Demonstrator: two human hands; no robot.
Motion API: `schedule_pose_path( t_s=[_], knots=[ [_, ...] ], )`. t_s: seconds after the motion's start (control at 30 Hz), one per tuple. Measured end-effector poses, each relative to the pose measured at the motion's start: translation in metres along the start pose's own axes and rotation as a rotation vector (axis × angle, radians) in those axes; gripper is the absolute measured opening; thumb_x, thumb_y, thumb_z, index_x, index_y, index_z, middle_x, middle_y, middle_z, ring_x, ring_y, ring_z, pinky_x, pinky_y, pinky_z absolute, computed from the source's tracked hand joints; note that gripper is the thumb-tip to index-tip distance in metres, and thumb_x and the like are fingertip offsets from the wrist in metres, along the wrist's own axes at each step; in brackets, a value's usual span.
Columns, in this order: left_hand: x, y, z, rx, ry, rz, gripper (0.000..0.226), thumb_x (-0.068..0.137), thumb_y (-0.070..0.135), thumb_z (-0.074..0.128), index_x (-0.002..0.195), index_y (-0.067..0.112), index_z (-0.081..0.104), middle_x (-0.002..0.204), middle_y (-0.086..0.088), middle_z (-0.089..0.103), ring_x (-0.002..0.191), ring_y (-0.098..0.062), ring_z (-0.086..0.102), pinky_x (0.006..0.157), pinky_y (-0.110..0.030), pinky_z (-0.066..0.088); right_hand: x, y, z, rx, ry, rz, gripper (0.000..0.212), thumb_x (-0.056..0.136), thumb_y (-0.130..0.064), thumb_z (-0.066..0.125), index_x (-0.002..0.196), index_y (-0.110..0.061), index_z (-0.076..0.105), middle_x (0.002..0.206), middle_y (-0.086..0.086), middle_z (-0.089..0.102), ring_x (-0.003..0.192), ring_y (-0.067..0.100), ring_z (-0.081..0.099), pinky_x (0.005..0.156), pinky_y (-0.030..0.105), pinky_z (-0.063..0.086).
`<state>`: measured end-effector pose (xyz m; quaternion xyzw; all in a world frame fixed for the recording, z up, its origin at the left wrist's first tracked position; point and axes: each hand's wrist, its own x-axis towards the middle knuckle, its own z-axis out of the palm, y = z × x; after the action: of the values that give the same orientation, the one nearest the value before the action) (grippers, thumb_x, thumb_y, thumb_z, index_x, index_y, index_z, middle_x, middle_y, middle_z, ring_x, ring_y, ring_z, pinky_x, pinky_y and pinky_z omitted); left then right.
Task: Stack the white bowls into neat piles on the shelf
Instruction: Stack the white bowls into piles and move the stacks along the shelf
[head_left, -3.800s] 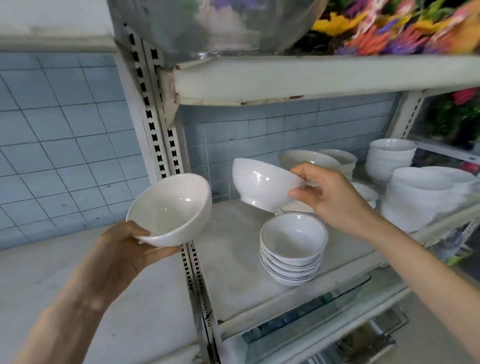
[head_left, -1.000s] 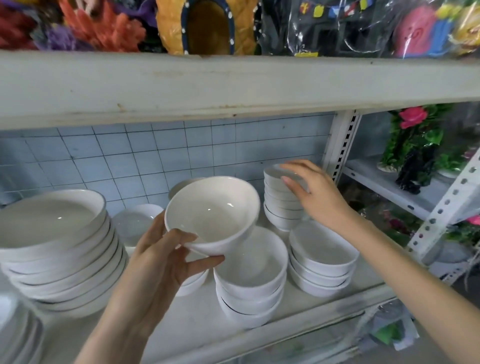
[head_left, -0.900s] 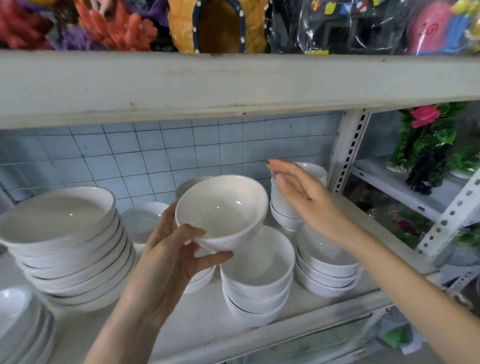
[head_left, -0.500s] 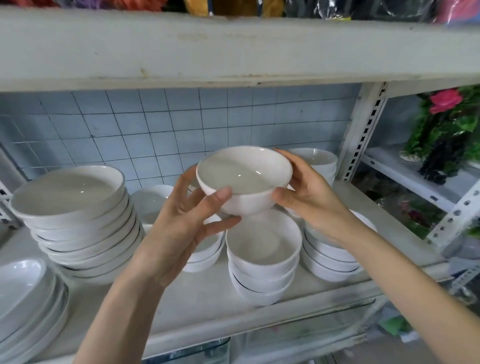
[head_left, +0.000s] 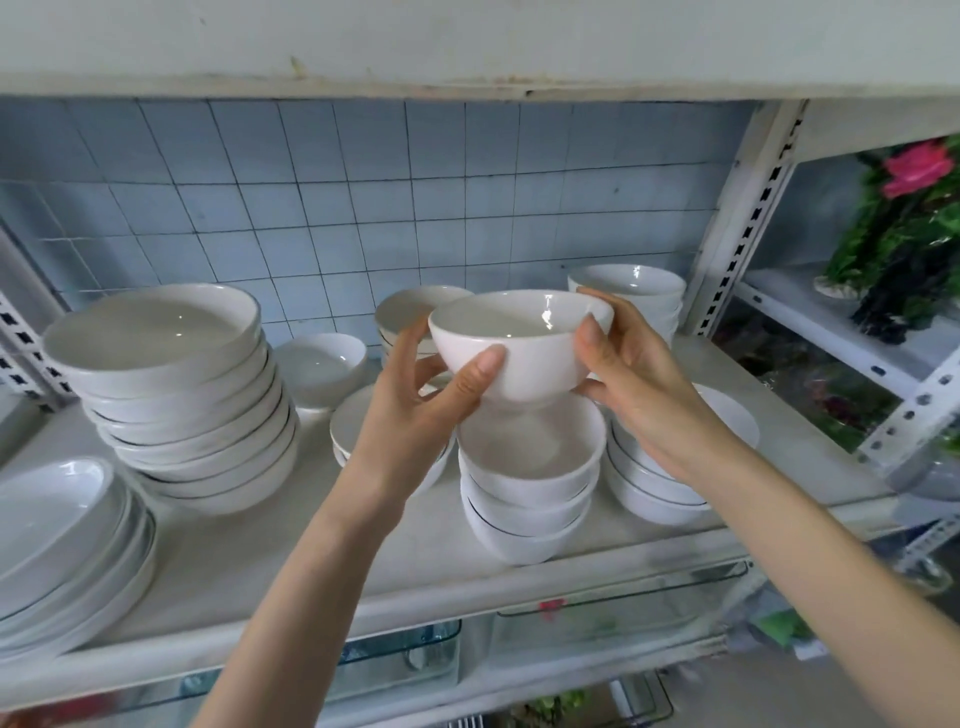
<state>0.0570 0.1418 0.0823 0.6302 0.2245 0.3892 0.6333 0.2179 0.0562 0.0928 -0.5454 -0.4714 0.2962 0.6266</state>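
A white bowl (head_left: 524, 345) hangs upright just above a pile of three white bowls (head_left: 530, 486) near the front of the white shelf (head_left: 291, 551). My left hand (head_left: 415, 421) grips its left side, thumb on the outer wall. My right hand (head_left: 639, 389) grips its right side, thumb by the rim. The bowl's foot is a little above the pile's top bowl and apart from it.
A tall pile of wide bowls (head_left: 182, 400) stands at the left, oval dishes (head_left: 62, 535) at the far left. More bowl piles sit behind (head_left: 631, 291) and to the right (head_left: 649, 478). The upper shelf board (head_left: 467, 47) hangs low overhead. A slotted post (head_left: 737, 218) bounds the right.
My right hand left the back pile and took the bowl's right side. Both hands now hold the bowl over the front pile; the camera view tilted down.
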Motion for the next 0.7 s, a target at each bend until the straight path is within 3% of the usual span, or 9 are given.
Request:
schedule_pose_path(
  t_s=[0.13, 0.27, 0.4, 0.53, 0.7],
  knots=[
    [-0.007, 0.002, 0.006, 0.007, 0.047, 0.019, 0.059, 0.072, 0.042, 0.071, 0.124, 0.023, 0.053, 0.113, -0.004, 0.069, 0.108, -0.018, 0.064, 0.095, -0.041, 0.052, -0.003, -0.002, 0.002, 0.006, -0.008, -0.012, 0.085, 0.053, -0.077, 0.067, 0.117, -0.025, 0.051, 0.122, 0.0, 0.059, 0.111, 0.007, 0.058, 0.095, 0.041, 0.051],
    [-0.014, 0.007, 0.011, -0.005, 0.126, 0.05, 0.054, 0.075, 0.039, 0.07, 0.123, 0.025, 0.051, 0.107, -0.006, 0.071, 0.096, -0.016, 0.069, 0.087, -0.033, 0.055, -0.004, -0.008, 0.004, 0.013, -0.054, -0.037, 0.082, 0.06, -0.074, 0.063, 0.121, -0.02, 0.051, 0.111, -0.01, 0.064, 0.109, 0.002, 0.06, 0.087, 0.026, 0.052],
    [-0.025, 0.011, 0.01, -0.003, 0.179, 0.096, 0.05, 0.076, 0.04, 0.067, 0.119, 0.02, 0.054, 0.103, -0.006, 0.072, 0.088, -0.012, 0.07, 0.073, -0.023, 0.056, -0.007, -0.012, 0.011, -0.001, -0.111, -0.03, 0.08, 0.066, -0.076, 0.057, 0.118, -0.015, 0.052, 0.115, -0.003, 0.063, 0.113, 0.007, 0.058, 0.097, 0.035, 0.049],
    [-0.035, 0.01, 0.002, 0.033, 0.271, 0.101, 0.072, 0.075, 0.053, 0.067, 0.134, 0.017, 0.045, 0.107, -0.002, 0.071, 0.096, -0.012, 0.069, 0.082, -0.026, 0.056, -0.009, -0.016, 0.021, 0.0, -0.179, -0.033, 0.078, 0.069, -0.074, 0.057, 0.121, -0.015, 0.05, 0.112, -0.009, 0.065, 0.113, 0.008, 0.059, 0.099, 0.041, 0.047],
    [-0.049, 0.017, -0.008, 0.031, 0.363, 0.148, 0.067, 0.071, 0.053, 0.057, 0.128, 0.018, 0.047, 0.085, 0.013, 0.073, 0.085, -0.006, 0.068, 0.077, -0.021, 0.056, -0.016, -0.019, 0.04, 0.02, -0.205, -0.052, 0.057, 0.075, -0.061, 0.051, 0.115, -0.019, 0.054, 0.111, -0.011, 0.065, 0.11, 0.01, 0.061, 0.091, 0.032, 0.052]
  ],
)
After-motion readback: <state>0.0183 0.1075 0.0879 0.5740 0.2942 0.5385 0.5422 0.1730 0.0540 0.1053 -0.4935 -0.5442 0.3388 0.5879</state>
